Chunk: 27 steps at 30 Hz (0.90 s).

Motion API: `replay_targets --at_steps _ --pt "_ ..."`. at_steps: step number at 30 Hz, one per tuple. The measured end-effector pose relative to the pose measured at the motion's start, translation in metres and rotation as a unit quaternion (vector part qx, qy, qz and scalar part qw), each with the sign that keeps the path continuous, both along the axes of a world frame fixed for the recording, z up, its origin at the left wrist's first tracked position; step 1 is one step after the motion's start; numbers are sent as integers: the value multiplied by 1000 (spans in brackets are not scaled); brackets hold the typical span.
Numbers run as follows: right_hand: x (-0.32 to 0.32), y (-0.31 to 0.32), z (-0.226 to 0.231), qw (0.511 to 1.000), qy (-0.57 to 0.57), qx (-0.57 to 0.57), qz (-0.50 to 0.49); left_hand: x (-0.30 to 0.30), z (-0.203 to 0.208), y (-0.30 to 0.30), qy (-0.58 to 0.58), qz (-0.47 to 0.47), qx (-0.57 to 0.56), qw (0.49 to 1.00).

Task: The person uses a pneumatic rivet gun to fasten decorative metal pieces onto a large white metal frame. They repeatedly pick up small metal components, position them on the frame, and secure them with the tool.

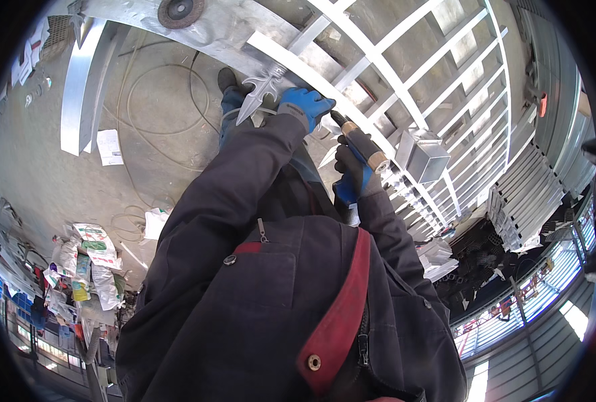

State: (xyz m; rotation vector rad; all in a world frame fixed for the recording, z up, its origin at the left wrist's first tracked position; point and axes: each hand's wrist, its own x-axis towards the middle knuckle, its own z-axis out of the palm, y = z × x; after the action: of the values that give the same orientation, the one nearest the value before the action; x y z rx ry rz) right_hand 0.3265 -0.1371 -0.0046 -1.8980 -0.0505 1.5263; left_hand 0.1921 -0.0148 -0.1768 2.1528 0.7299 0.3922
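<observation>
My left hand, in a blue and grey glove, is at the near edge of a pale metal frame. Its fingers are closed together beside the frame, and whatever is between them is hidden. A spear-shaped metal finial juts from the frame just left of that hand. Wrapped around a drill-like tool with a dark body and a tan rear end is my right hand, also gloved. The tool's dark tip points at the frame, close to my left fingertips.
A square metal tube piece sits on the frame's bars. A round abrasive disc lies on the metal beam at the top. Hoses coil on the floor, near a paper sheet. Plastic bags are heaped at left, stacked metal profiles at right.
</observation>
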Motion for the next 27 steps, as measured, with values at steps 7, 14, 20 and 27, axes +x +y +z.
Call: replay_targets --at_steps 7,14,20,27 --pt "-3 4 -1 999 -21 -13 20 1 -2 -3 26 -8 15 1000" --pt "-8 6 0 978 -121 -20 170 2 -1 -3 25 -5 34 999" --pt "-11 13 4 979 -120 -42 159 2 -2 -4 18 1 30 999" --pt "-9 16 9 987 -90 -59 120 2 0 -3 -11 26 41 999"
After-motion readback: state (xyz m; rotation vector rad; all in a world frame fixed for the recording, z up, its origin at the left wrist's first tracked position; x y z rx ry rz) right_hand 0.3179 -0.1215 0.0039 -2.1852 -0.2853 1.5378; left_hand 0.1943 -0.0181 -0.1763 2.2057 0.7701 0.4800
